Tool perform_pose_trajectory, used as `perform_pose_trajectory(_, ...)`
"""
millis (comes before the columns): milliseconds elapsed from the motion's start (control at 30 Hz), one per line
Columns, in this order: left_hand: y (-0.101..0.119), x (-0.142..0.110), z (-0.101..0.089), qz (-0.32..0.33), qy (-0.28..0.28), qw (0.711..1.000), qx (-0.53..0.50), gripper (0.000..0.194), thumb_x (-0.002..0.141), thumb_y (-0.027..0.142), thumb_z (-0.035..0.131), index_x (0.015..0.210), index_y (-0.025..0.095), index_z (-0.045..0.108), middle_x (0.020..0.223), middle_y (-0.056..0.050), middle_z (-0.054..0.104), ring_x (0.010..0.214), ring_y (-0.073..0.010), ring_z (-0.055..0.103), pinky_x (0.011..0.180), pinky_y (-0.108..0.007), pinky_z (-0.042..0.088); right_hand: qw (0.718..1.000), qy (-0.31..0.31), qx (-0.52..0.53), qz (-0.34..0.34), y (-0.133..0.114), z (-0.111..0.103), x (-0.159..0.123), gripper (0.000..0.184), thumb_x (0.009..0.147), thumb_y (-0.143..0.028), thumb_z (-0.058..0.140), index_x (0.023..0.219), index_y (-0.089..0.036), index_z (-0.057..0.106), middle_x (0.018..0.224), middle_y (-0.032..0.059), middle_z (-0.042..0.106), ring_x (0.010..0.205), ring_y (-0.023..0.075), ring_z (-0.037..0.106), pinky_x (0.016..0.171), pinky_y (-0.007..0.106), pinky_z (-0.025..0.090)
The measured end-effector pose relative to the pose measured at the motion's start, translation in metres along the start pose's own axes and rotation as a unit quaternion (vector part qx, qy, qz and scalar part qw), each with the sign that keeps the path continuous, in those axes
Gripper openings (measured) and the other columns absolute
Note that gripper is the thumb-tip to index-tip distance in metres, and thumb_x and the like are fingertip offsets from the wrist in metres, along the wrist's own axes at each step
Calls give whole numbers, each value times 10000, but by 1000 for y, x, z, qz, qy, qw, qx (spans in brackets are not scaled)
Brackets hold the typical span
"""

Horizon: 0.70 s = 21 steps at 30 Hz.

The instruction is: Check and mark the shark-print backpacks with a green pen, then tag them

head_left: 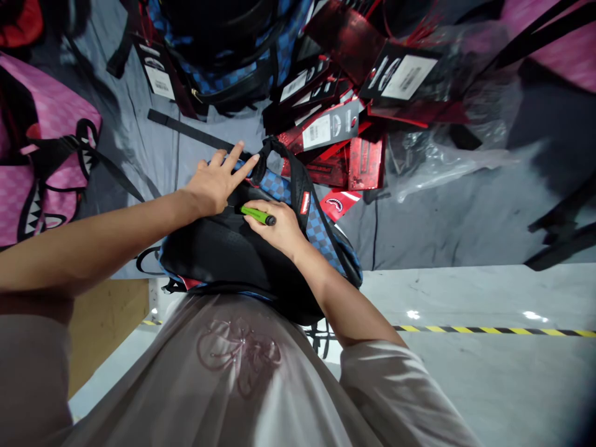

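Note:
A black backpack with blue checkered sides (209,251) lies at the table's front edge, against my body. My left hand (218,183) rests on its upper part with the fingers spread, close to the top handle and a black strap. In my right hand (279,226) is a slim green pen-shaped tool with black ends (254,215). Its tip points left, toward the black panel beneath my left palm; a thin point seems to stick out, but its exact kind is unclear. A shoulder strap with a small red label (305,203) runs beside my right hand.
Black and red hang tags (330,127) are heaped beyond the backpack, beside crumpled clear plastic (447,149). Another blue checkered backpack (233,68) stands at the back. Pink checkered bags (56,118) lie at left and far right. Yellow-black tape (493,331) marks the floor.

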<state>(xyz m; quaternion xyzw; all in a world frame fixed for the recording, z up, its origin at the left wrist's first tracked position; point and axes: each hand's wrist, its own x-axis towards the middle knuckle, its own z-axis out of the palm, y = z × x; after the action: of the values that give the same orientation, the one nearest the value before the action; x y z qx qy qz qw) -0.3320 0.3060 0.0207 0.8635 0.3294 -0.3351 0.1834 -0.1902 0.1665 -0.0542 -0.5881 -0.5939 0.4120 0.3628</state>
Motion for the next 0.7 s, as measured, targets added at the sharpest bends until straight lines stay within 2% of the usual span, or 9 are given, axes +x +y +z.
perform_pose_trajectory(100, -8, -1, -1, 9, -11, 1000, -10, 1077, 864, 408, 692, 1671, 286, -11, 1745, -131, -109, 1539, -478, 150, 1143, -639, 365, 999, -10, 35, 4, 0, -4, -1, 218, 879, -238, 711, 1083, -268, 780, 1089, -3, 811, 939, 217, 779, 902, 369, 620)
perform_pose_trajectory(200, -13, -4, 5, -37, 38, 998, -37, 1124, 849, 420, 725, 1668, 287, -33, 1739, -154, -113, 1538, -492, 153, 1106, -620, 426, 997, -29, 64, 17, -1, -7, -1, 260, 876, -229, 710, 1125, -262, 777, 1135, 8, 803, 985, 213, 776, 929, 369, 622)
perform_pose_trajectory(267, -14, -6, 9, -72, 48, 995, -55, 1163, 840, 411, 746, 1664, 281, -65, 1733, -198, -72, 1502, -500, 249, 1069, -595, 472, 996, -41, 75, 33, -3, -7, 1, 274, 871, -246, 730, 1139, -272, 780, 1143, 8, 801, 1013, 219, 774, 947, 382, 623)
perform_pose_trajectory(333, -12, -7, 8, -87, 30, 994, -61, 1160, 844, 347, 746, 1661, 278, -74, 1722, -234, 18, 1443, -487, 370, 1056, -568, 493, 995, -49, 76, 46, -7, -4, 5, 271, 875, -292, 748, 1143, -281, 785, 1128, 12, 805, 1016, 228, 774, 949, 395, 626)
perform_pose_trajectory(400, -9, -8, 3, -88, 7, 995, -54, 1135, 851, 275, 729, 1662, 271, -66, 1708, -244, 97, 1411, -471, 426, 1070, -546, 490, 995, -47, 67, 49, -12, 0, 9, 253, 879, -312, 747, 1126, -277, 795, 1094, 19, 812, 978, 230, 779, 940, 399, 627)
perform_pose_trajectory(533, -6, -10, -5, -84, -19, 995, -46, 1133, 871, 270, 714, 1652, 264, -107, 1700, -241, 103, 1437, -463, 397, 1107, -514, 461, 996, -53, 47, 62, -22, 0, 12, 233, 882, -245, 701, 1089, -260, 807, 1066, 21, 817, 962, 224, 777, 953, 386, 611)
perform_pose_trajectory(700, -9, -10, -2, -79, -16, 995, -62, 1165, 880, 337, 723, 1638, 290, -161, 1701, -218, 82, 1440, -447, 377, 1130, -503, 427, 988, -72, 68, 118, -26, -7, 8, 258, 896, -257, 664, 1117, -247, 798, 1072, 21, 815, 993, 221, 772, 989, 383, 591)
